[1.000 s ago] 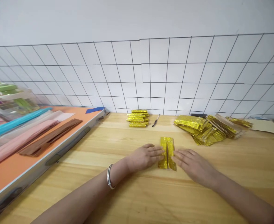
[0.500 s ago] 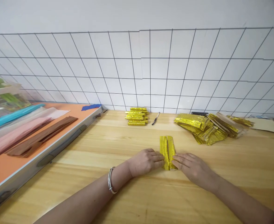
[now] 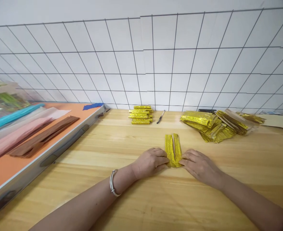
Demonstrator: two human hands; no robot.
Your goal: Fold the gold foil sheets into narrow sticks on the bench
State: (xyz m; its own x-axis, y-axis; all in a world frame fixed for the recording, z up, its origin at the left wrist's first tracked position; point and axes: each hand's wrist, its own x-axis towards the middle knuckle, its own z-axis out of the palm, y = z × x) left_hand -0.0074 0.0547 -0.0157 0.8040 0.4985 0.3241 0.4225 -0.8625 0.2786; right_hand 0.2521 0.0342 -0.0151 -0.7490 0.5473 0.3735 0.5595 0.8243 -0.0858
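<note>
A sheet of shiny gold foil paper (image 3: 168,145) lies on the wooden table, its two long sides folded inward to a narrow middle slit. At its near end the foil is turned up in a short fold. My left hand (image 3: 151,163), with a silver bangle at the wrist, pinches the near left corner. On the opposite corner, the fingers of my right hand (image 3: 200,167) are closed on the foil's edge. The fingertips partly hide both corners.
Behind the foil are a stack of rolled gold strips (image 3: 141,114) and a pen (image 3: 160,117). A heap of gold foil pieces (image 3: 212,126) lies at the right. On the left, an orange-topped board (image 3: 83,123) carries brown paper (image 3: 46,134) and other coloured papers. A gridded wall (image 3: 160,64) closes the back.
The near end of the gold foil paper has been folded up, and its middle slit has spread a little wider. Both hands remain at its near corners. The camera has tilted slightly downward.
</note>
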